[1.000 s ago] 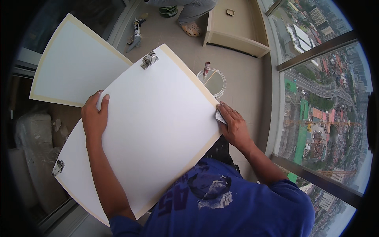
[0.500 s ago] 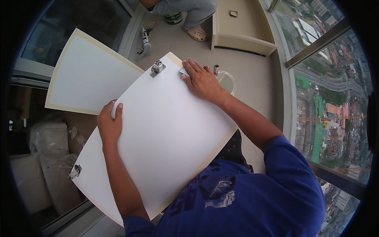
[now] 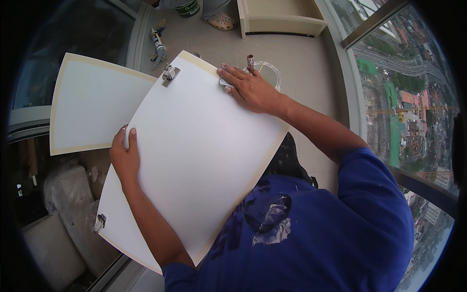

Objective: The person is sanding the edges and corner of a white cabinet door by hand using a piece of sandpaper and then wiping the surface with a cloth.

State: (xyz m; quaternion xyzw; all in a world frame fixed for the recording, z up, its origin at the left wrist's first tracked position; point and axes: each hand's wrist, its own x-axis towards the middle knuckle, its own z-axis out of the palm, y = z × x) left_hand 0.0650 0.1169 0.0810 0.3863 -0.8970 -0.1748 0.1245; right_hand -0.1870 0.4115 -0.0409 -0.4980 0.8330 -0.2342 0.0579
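Second panel (image 3: 97, 104): pale with cream borders, at the left, its right end hidden behind the white panel (image 3: 194, 136); no writing seen.
Near hinge (image 3: 99, 223): metal, on the white panel's left edge.
Left hand (image 3: 126, 158): fingers curled around the left edge, thumb apart from them on the face, gripping the panel; a firm hold here should stop it sliding.
Caulking gun (image 3: 158, 46): far, with print too small to read.
Far hinge (image 3: 169, 75): on the left edge near the far corner; strokes are best ended short of it.
Bucket (image 3: 188, 9): far, dark green, with pale lettering.
White panel: aslant, just in front of the person.
Grey pad (image 3: 224, 83): on the far right edge, perhaps folded abrasive paper; light, even pressure should spare the border.
Right hand (image 3: 250, 91): fingers nearly together, flat, holding the pad down.
Blue shirt (image 3: 331, 233): near right; dark print, partly under white smears.
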